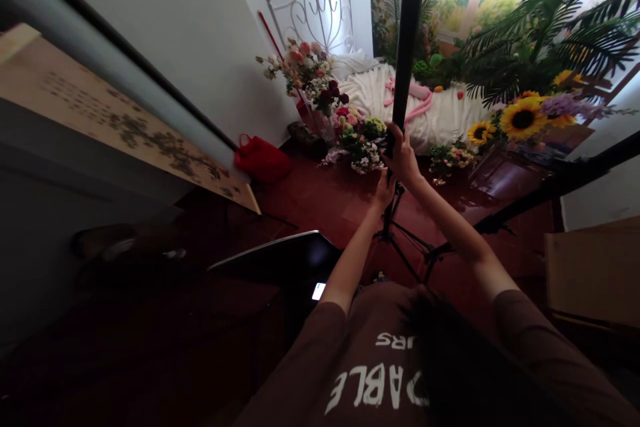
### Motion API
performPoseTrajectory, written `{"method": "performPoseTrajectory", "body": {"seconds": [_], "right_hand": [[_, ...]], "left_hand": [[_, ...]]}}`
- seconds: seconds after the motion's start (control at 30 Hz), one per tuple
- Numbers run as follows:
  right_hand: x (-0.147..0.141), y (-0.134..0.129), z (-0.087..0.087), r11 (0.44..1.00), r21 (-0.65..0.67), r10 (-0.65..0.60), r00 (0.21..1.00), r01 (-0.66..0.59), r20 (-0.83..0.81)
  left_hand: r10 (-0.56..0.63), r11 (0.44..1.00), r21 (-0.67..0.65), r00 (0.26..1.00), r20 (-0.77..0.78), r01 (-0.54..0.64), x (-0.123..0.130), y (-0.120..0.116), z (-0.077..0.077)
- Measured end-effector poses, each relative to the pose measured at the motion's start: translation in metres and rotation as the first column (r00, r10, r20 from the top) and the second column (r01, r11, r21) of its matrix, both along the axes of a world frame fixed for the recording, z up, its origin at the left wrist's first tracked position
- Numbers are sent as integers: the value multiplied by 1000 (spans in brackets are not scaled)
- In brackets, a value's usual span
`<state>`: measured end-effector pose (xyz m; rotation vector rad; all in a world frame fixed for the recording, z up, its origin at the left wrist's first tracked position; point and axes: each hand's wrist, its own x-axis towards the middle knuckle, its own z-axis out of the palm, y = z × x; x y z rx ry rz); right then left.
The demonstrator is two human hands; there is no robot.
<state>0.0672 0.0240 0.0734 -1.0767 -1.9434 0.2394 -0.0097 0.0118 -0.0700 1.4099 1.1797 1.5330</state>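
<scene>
A black light stand rises upright in front of me, and its top runs out of the frame. My right hand is closed around the pole. Just below it, my left hand also grips the pole, lower down. Both thumbs lie along the pole, and some fingers are hidden behind it. The stand's spread tripod legs rest on the dark red floor.
Flower bunches and sunflowers surround a white-draped bed. A second black stand slants on the right, near a cardboard box. A red bag, a painted scroll panel and a dark screen are leftward.
</scene>
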Motion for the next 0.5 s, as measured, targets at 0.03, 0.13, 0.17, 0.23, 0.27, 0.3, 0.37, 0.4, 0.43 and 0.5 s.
{"method": "performPoseTrajectory", "body": {"seconds": [0.03, 0.13, 0.17, 0.23, 0.27, 0.3, 0.37, 0.4, 0.43, 0.5], "right_hand": [[0, -2, -14, 999, -54, -10, 1000, 10, 5], [-1, -7, -46, 976, -208, -64, 998, 65, 13], [-2, -8, -52, 969, -237, -77, 997, 76, 4], [-3, -9, -58, 966, -250, -76, 997, 68, -25], [-3, -10, -58, 969, -242, -66, 997, 55, -38], [-3, -11, -57, 972, -229, -53, 998, 42, -42], [-1, -15, -50, 979, -203, -26, 999, 21, -23], [1, -18, -46, 981, -191, -9, 1000, 8, -6], [4, -23, -42, 984, -181, 11, 1000, -9, 8], [13, -35, -36, 985, -162, 59, 998, -55, 18]], "left_hand": [[-7, 1000, 10, 1000, 8, 7, 0, 2, -2], [-42, 999, 18, 999, 23, 41, -2, 6, -11], [-50, 999, 14, 998, 24, 49, -2, 7, -14], [-51, 999, 4, 998, 23, 51, -3, 7, -19], [-46, 999, 2, 999, 25, 46, -3, 7, -20], [-39, 999, 2, 999, 30, 39, -2, 7, -21], [-33, 999, 6, 999, 38, 32, -1, 6, -21], [-31, 999, 11, 999, 41, 30, -1, 5, -21], [-29, 999, 18, 999, 41, 28, 0, 5, -21], [-25, 999, 34, 999, 36, 24, 1, 5, -19]]}}
